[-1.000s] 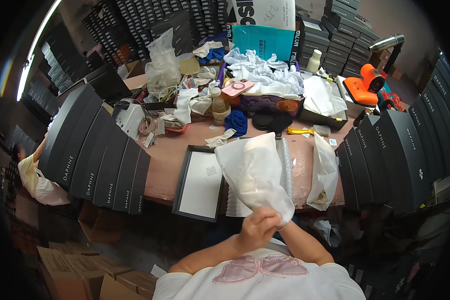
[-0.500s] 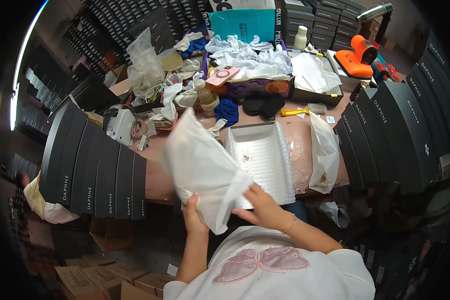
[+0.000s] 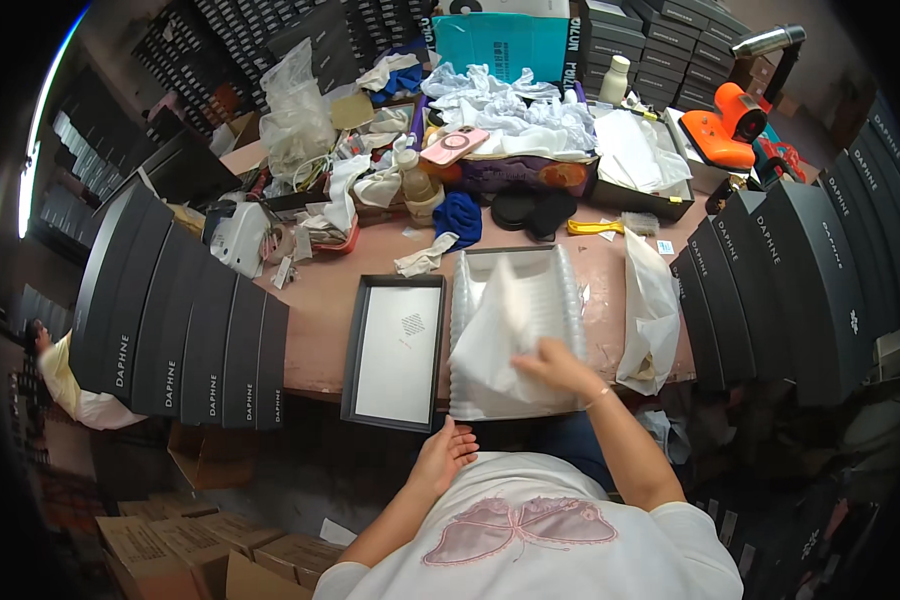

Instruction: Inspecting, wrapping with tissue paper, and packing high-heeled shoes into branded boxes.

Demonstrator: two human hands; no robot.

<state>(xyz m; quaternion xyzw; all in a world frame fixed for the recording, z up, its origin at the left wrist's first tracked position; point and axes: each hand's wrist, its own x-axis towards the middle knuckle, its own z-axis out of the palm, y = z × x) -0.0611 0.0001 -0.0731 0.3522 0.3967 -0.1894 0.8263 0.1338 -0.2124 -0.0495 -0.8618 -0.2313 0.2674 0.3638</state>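
My right hand (image 3: 552, 367) grips a white paper-like bag (image 3: 492, 345) and holds it over a box lined with white bubble wrap (image 3: 570, 315). The bag is partly blurred, and what it contains is hidden. Down at the table's front edge, my left hand (image 3: 448, 452) is empty, its fingers stretched out and slightly curled. Just left of the lined box lies a dark box lid (image 3: 395, 350), its white inside facing up. A second white bag (image 3: 651, 315) rests on the table to the right.
Dark shoe boxes stand in rows at the left (image 3: 200, 330) and right (image 3: 770, 270). Behind lie a yellow-handled brush (image 3: 595, 227), black round pads (image 3: 530, 210), a blue cloth (image 3: 458, 220), a pink phone (image 3: 455, 146) and an orange tape dispenser (image 3: 715, 135).
The white bag has moved from both hands down over the lined box, now held by the right hand alone. My left hand has let go and dropped back, uncovering the lid.
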